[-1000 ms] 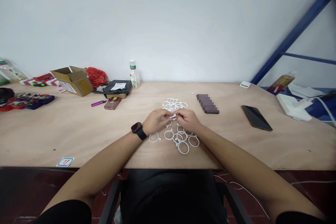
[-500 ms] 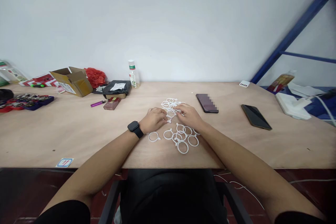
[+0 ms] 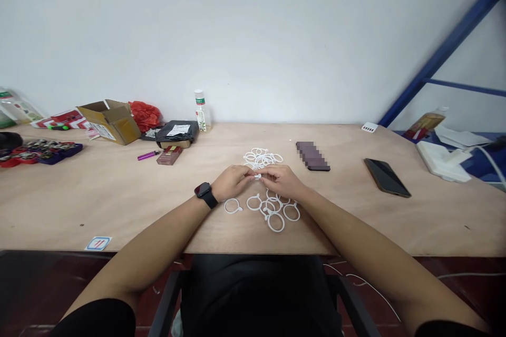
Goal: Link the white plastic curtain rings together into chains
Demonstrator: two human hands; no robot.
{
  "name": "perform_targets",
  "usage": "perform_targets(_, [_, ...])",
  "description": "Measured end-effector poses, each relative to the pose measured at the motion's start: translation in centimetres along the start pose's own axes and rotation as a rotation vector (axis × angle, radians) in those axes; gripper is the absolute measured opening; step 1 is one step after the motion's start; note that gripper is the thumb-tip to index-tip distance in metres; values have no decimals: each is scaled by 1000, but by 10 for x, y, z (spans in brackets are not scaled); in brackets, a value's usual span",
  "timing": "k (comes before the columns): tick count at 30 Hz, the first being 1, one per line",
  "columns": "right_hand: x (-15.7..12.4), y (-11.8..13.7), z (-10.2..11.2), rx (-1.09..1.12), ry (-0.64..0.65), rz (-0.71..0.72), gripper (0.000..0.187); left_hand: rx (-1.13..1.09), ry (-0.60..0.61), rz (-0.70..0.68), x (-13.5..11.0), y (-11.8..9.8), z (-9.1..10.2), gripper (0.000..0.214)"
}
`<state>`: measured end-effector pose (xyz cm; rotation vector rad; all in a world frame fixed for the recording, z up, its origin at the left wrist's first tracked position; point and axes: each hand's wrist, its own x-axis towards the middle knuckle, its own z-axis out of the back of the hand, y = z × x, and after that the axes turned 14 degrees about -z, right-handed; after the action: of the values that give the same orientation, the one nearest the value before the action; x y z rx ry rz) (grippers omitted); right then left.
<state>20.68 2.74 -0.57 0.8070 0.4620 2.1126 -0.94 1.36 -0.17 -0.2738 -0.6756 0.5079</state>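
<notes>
My left hand, with a black watch on its wrist, is closed in a pinch on a white plastic ring. From the other side, the fingers of my right hand close on the same ring. Only its small tab end shows between the fingertips; the rest is hidden. Just beyond my fingers lies a pile of similar white rings, overlapping one another. Nearer to me is a second loose group of rings, partly under my right hand. One single ring lies apart near my left wrist.
Right of my hands lie a pixelated dark phone and another black phone. At the left are a maroon box, a purple lighter, a black parcel, a bottle and an open carton.
My right hand has drawn back from the far pile toward my left hand, and the fingertips of both now meet on one ring. The view has shifted slightly.
</notes>
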Motion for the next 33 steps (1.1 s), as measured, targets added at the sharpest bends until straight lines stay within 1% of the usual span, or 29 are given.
perform_targets(9, [-1, 4, -1, 74, -8, -136, 29, 18, 42, -12, 1, -3, -1, 20])
perform_targets(11, [-1, 3, -2, 92, -20, -109, 28, 30, 49, -46, 2, -4, -2, 20])
perform_targets(13, [0, 2, -3, 119, -36, -50, 27, 40, 67, -86, 3, -6, -2, 19])
perform_targets(15, [1, 1, -2, 134, -43, -5, 28, 64, 67, -95, 3, -6, -2, 19])
perform_targets(17, [2, 0, 2, 126, -68, -4, 30, 115, 28, -62, 2, -3, -1, 18])
perform_targets(20, [3, -4, 11, 70, -114, -46, 28, 210, -41, 36, -1, 7, 1, 18])
perform_targets(21, [3, -6, 15, 40, -95, -59, 25, 233, -60, 82, -2, 10, 1, 18])
perform_targets(22, [3, -8, 19, 4, -49, -68, 23, 254, -83, 133, -3, 13, 0, 18])
perform_targets(23, [3, -10, 22, -32, 17, -74, 22, 260, -84, 168, -4, 16, 0, 21])
perform_targets(25, [1, -15, 26, -95, 152, -75, 20, 243, -52, 193, -6, 18, -1, 32])
perform_targets(26, [1, -16, 27, -118, 200, -72, 20, 230, -33, 190, -6, 18, -1, 36])
perform_targets(28, [-1, -18, 27, -150, 262, -71, 21, 216, -20, 167, -6, 16, -2, 38])
perform_targets(31, [-2, -16, 23, -167, 327, -89, 22, 217, -31, 110, -4, 11, -1, 32])
perform_targets(33, [-2, -14, 20, -183, 337, -122, 20, 201, -17, 78, -3, 8, 0, 28])
